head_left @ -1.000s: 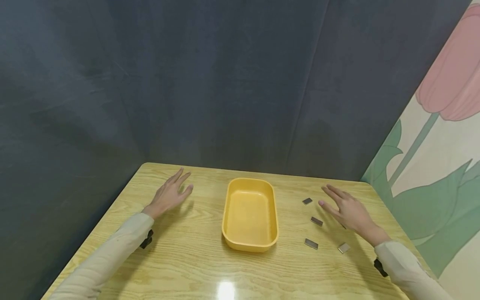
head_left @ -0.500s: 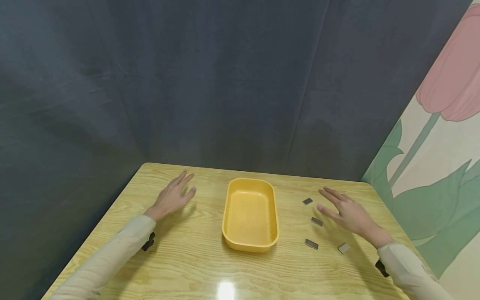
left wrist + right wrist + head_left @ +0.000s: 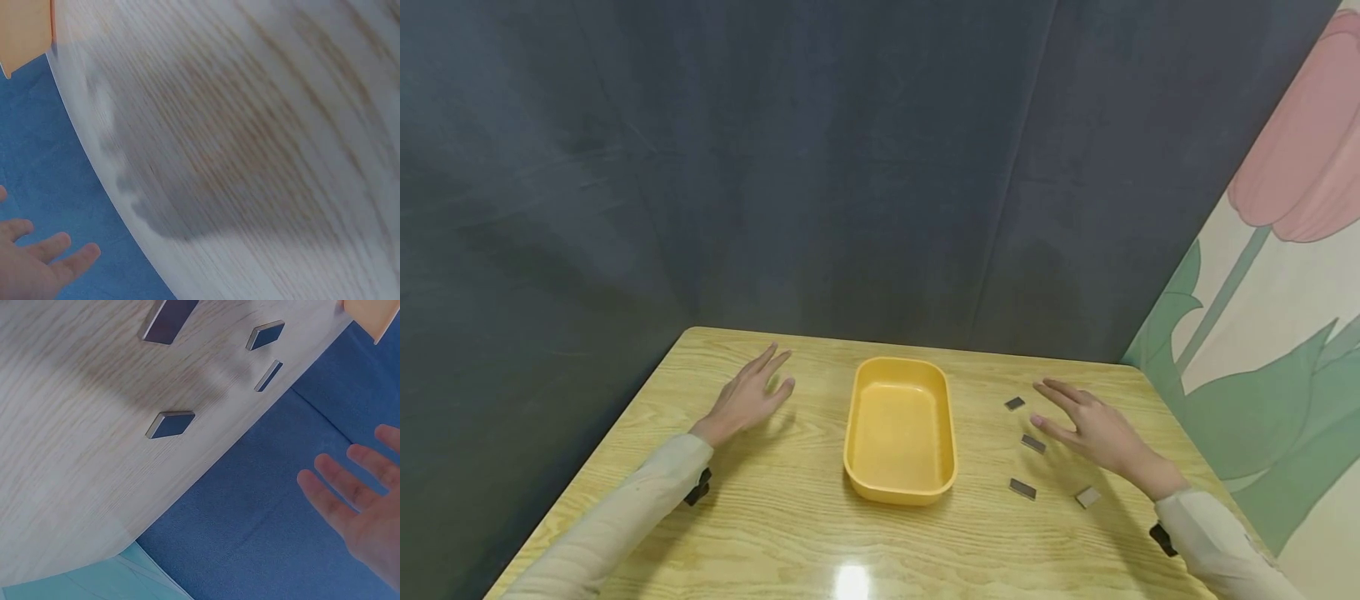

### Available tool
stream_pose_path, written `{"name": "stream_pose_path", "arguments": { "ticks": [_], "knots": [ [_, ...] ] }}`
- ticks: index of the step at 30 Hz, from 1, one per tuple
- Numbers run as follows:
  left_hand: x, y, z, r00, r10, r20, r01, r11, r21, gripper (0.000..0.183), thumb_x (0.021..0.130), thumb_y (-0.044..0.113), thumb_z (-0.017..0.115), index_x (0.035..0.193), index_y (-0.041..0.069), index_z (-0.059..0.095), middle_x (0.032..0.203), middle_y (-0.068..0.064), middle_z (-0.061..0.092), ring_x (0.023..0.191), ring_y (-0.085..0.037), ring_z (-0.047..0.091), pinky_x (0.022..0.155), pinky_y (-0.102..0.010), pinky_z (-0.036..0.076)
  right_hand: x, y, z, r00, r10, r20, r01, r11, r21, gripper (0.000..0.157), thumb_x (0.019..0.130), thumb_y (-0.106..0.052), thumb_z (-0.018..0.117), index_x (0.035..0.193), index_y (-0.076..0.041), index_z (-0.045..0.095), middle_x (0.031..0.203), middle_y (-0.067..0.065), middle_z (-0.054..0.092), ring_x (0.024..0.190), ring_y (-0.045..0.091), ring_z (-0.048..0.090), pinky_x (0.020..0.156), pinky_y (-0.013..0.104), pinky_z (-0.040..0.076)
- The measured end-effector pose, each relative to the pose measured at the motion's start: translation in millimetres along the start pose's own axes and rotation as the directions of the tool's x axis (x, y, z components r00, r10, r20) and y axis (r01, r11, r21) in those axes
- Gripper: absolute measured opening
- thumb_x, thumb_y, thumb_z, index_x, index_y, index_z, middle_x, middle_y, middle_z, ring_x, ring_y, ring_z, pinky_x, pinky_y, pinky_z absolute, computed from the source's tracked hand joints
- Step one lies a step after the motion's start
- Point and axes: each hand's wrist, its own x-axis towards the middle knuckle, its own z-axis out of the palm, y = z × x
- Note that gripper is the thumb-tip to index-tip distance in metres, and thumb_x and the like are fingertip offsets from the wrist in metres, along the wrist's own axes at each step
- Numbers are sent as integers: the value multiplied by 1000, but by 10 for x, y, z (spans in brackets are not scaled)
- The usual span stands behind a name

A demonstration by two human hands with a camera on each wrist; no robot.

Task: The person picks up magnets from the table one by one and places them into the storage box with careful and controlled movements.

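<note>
My left hand (image 3: pixel 747 402) hovers over the left part of the table, fingers spread and holding nothing. Its fingers (image 3: pixel 47 247) show at the lower left of the left wrist view. To the right, my right hand (image 3: pixel 1097 429) is held above the tabletop with straight, parted fingers and nothing in them. Several small flat rectangular pieces with shiny faces lie near it: a far dark piece (image 3: pixel 1015 403), a middle piece (image 3: pixel 1033 443), a near piece (image 3: pixel 1022 489) and a paler piece (image 3: pixel 1087 497). The right wrist view shows such a piece (image 3: pixel 170 425) lying apart from the fingers.
A yellow rectangular tub (image 3: pixel 900 492) stands mid-table between my hands, with nothing seen inside. The wood-grain table (image 3: pixel 775 533) ends at a dark blue curtain (image 3: pixel 850 167). A wall with a painted tulip (image 3: pixel 1300 167) borders the right side.
My left hand has shifted slightly right and nearer to me. My right hand has drifted slightly left and nearer. The tub and the small pieces have stayed in place.
</note>
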Motion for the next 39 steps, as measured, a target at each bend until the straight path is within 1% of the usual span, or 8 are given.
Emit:
{"name": "stream_pose_path", "arguments": {
  "ticks": [7, 12, 15, 19, 26, 31, 39],
  "knots": [
    [-10, 3, 11, 1000, -10, 5, 10, 1000, 3, 64, 103, 52, 42, 156, 16, 34, 163, -12, 18, 139, -46, 31, 94, -70, 39, 5, -24, 8, 1000, -6, -3, 6, 1000, 0, 60, 96, -40, 65, 144, -5, 51, 145, 23, 47, 121, 51, 50, 81, 65, 48],
    [-17, 13, 24, 1000, -14, 11, 14, 1000, 2, 65, 103, 53, 42, 156, 17, 34, 164, -10, 17, 140, -46, 31, 94, -72, 37, 10, -50, 13, 1000, -3, 1, 3, 1000, 2, 60, 96, -41, 65, 144, -7, 51, 146, 21, 46, 121, 50, 50, 81, 65, 48],
    [-14, 26, 25, 1000, -14, 12, 14, 1000, 0, 65, 103, 53, 42, 156, 17, 34, 163, -12, 18, 139, -47, 31, 93, -72, 38, 10, -68, 5, 1000, 1, 8, -1, 1000, 12, 61, 96, -42, 64, 145, -9, 50, 146, 21, 46, 120, 50, 51, 79, 63, 50],
    [-6, 49, 22, 1000, -12, 13, 12, 1000, 2, 65, 103, 53, 42, 156, 16, 34, 163, -13, 20, 138, -48, 32, 90, -73, 40, 6, -97, -2, 1000, -13, 16, 12, 1000, 27, 61, 97, -40, 64, 146, -9, 49, 146, 21, 46, 118, 50, 52, 76, 61, 51],
    [10, 50, 44, 1000, -4, 7, 4, 1000, 4, 65, 102, 55, 41, 155, 17, 35, 164, -10, 18, 139, -45, 32, 92, -72, 39, -3, -112, 9, 1000, -13, 19, 12, 999, 50, 61, 97, -40, 64, 147, -9, 48, 147, 21, 45, 120, 50, 51, 83, 63, 48],
    [7, 41, 49, 1000, -6, 7, 6, 1000, 16, 65, 103, 54, 41, 156, 18, 35, 163, -9, 18, 139, -45, 32, 92, -71, 40, -14, -111, 23, 1000, -23, 17, 22, 997, 71, 61, 96, -39, 66, 146, -7, 49, 146, 22, 46, 121, 49, 52, 86, 63, 48],
    [-4, 83, 40, 1000, 3, 4, -3, 1000, -7, 65, 102, 56, 40, 156, 18, 35, 163, -10, 19, 139, -45, 33, 94, -70, 39, -19, -130, 31, 997, -70, 15, 68, 994, 90, 58, 96, -33, 67, 143, -2, 51, 141, 24, 50, 118, 47, 55, 88, 61, 48]
  ]
}}
